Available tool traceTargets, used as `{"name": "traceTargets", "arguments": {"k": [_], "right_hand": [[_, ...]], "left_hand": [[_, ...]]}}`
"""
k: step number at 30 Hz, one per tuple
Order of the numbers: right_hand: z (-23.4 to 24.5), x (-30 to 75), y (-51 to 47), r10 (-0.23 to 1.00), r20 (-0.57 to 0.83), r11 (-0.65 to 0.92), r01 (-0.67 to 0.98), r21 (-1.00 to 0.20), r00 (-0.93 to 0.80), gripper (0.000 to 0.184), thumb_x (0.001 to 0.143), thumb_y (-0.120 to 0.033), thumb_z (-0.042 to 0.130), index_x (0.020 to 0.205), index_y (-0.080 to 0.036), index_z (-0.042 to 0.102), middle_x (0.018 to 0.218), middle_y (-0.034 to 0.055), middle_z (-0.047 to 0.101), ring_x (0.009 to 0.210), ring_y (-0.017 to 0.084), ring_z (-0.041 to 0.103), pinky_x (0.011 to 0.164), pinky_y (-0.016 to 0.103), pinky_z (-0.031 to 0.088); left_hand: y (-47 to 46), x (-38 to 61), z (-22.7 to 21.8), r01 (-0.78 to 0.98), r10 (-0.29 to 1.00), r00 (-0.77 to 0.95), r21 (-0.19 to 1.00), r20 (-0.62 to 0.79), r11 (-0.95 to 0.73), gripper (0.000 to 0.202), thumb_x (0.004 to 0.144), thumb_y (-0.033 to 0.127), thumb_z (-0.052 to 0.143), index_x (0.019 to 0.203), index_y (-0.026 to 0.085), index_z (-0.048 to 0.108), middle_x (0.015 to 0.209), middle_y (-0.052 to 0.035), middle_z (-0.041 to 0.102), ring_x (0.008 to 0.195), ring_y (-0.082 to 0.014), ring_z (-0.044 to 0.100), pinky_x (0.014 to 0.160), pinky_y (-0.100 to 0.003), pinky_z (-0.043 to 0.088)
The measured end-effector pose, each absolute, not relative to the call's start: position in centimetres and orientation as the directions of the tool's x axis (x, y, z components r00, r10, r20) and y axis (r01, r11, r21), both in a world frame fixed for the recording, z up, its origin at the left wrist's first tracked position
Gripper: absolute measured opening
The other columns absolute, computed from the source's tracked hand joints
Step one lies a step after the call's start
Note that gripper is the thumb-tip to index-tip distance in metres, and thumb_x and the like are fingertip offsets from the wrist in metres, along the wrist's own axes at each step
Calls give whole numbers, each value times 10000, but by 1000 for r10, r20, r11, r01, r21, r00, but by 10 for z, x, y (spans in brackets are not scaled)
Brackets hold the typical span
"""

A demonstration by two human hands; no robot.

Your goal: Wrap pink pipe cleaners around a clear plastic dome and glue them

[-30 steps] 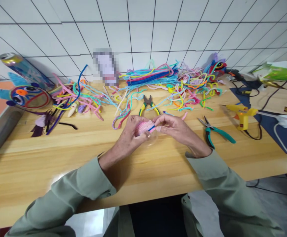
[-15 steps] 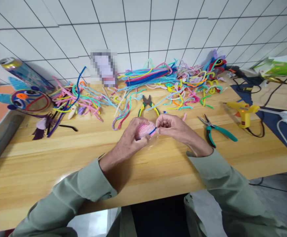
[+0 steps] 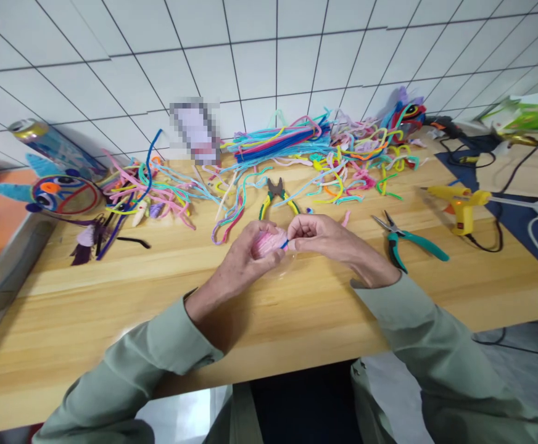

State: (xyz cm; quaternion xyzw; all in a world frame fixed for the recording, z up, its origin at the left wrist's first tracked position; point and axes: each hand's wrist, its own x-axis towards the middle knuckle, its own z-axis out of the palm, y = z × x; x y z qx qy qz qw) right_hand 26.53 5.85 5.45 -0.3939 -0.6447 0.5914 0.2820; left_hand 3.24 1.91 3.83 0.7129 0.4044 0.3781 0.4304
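My left hand (image 3: 250, 251) is wrapped round a pink rounded piece (image 3: 269, 241) that looks made of wound pipe cleaners, its thumb pressed along the near side. A short dark-blue pipe cleaner (image 3: 284, 244) lies against the right edge of that piece. Finger and thumb of my right hand (image 3: 310, 232) pinch the blue one's end. Part of the pink piece is hidden by my left fingers. Just beyond both hands, yellow-and-green pliers (image 3: 276, 192) lie with their handles toward me.
Teal needle-nose pliers (image 3: 412, 239) and a yellow glue gun (image 3: 463, 206) lie at the right. Behind are a bundle of pipe cleaners (image 3: 281, 143) and loose ones (image 3: 158, 191). A drink can (image 3: 60, 148) leans at the left, near a blue-eared craft figure (image 3: 65, 196).
My right fingers have shifted slightly left along the pink piece, and less of the blue pipe cleaner shows. The whole view has turned a little.
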Motion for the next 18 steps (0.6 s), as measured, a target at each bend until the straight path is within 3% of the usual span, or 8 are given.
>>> {"name": "traceTargets", "arguments": {"k": [4, 8, 12, 18], "right_hand": [[60, 271, 60, 833, -88, 35, 210, -977, -546, 163, 760, -349, 758, 831, -224, 682, 726, -30, 646, 668, 141, 552, 633, 288, 421], [63, 272, 61, 860, -18, 140, 270, -953, -510, 105, 753, -311, 707, 810, -225, 686, 698, -33, 624, 632, 135, 523, 599, 284, 404], [65, 268, 61, 859, 10, 203, 323, -924, -511, 99, 741, -309, 675, 796, -227, 680, 686, -35, 606, 633, 139, 517, 606, 293, 400], [69, 265, 68, 850, 21, 251, 370, -894, -527, 89, 746, -283, 656, 802, -217, 675, 713, -39, 608, 644, 131, 519, 619, 290, 395]], "left_hand": [[22, 29, 38, 279, 913, 380, 922, 149, -267, 346, 942, 398, 741, 1226, 246, 615, 1161, -56, 684, 1031, -230, 656, 922, -372, 557], [25, 29, 34, 289, 908, 374, 907, 189, -308, 440, 918, 414, 757, 1304, 247, 629, 1234, -78, 681, 1104, -259, 656, 995, -416, 546], [29, 26, 32, 271, 866, 444, 887, 229, -373, 343, 932, 426, 751, 1216, 246, 683, 1209, -83, 684, 1116, -259, 652, 994, -404, 542], [32, 20, 42, 301, 862, 495, 910, 107, -285, 376, 930, 417, 723, 1263, 259, 649, 1168, -47, 682, 1017, -221, 647, 908, -350, 548]]}}
